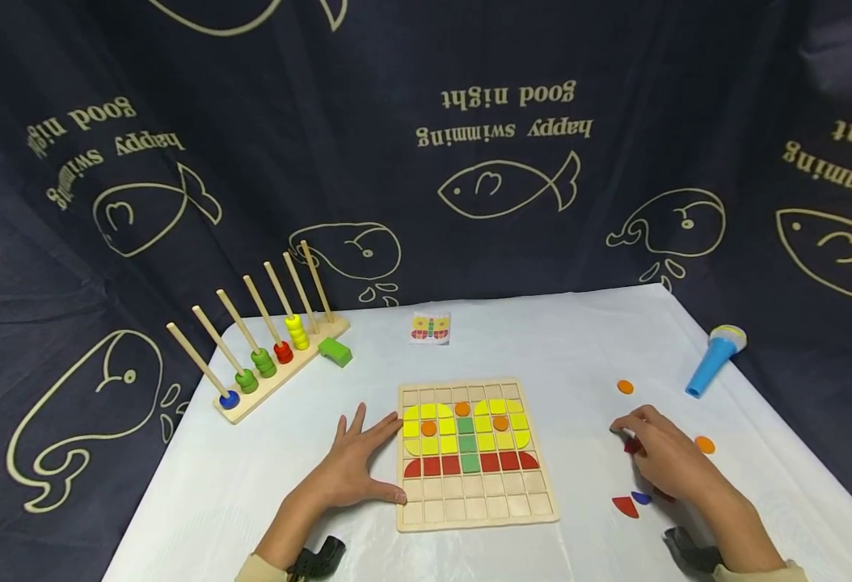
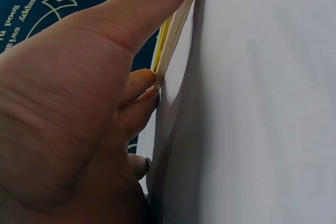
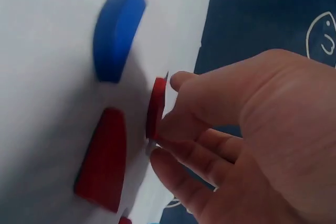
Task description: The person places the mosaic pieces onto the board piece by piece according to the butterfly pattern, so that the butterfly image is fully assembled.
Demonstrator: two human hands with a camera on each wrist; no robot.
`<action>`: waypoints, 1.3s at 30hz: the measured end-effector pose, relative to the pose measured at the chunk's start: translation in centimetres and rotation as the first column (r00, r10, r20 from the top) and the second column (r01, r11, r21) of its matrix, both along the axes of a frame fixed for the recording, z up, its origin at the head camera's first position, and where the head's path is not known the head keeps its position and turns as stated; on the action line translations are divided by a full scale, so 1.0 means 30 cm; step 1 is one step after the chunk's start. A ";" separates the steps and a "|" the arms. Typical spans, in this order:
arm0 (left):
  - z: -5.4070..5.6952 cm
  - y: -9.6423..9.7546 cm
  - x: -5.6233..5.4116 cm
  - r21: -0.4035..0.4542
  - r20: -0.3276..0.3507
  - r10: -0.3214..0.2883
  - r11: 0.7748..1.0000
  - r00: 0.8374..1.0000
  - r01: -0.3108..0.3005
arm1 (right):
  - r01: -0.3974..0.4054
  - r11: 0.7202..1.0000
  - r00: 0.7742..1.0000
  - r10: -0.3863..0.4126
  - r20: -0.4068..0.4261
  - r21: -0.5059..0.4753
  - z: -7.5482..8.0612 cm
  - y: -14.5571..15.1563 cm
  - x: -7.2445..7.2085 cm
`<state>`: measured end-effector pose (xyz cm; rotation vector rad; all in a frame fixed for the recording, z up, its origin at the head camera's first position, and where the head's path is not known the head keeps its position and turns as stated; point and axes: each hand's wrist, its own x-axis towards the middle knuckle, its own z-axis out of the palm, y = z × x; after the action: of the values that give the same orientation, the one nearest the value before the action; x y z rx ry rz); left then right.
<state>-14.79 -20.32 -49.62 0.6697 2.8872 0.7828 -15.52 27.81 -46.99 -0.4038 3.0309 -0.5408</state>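
Note:
My left hand [image 1: 356,465] lies with fingers spread at the left side of a wooden grid board [image 1: 475,509]. Its thumb and a fingertip touch the board's edge, as the left wrist view also shows. The board bears yellow pieces [image 1: 411,428], orange discs [image 1: 462,409], green squares [image 1: 467,443] and a row of red pieces [image 1: 432,466]. Right of the board, my right hand [image 1: 669,457] has curled fingers and pinches a red piece [image 3: 156,106] close to the tabletop. Beside it lie a blue piece [image 3: 118,38] and another red piece [image 3: 105,161].
A small butterfly picture card [image 1: 430,329] lies behind the board. At the left stand a peg rack with coloured rings [image 1: 280,376] and a green block [image 1: 335,352]. Loose orange discs [image 1: 626,387] and a blue toy microphone [image 1: 714,360] are on the right.

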 end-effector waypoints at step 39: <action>-0.003 -0.010 0.001 -0.002 0.005 -0.015 1.000 1.000 0.015 | -0.027 0.988 0.985 0.052 0.167 -0.152 0.001 -0.080 0.005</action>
<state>-14.74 -20.61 -49.72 0.6869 2.8748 0.7789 -15.37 25.41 -46.96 -0.4003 2.8223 -0.7602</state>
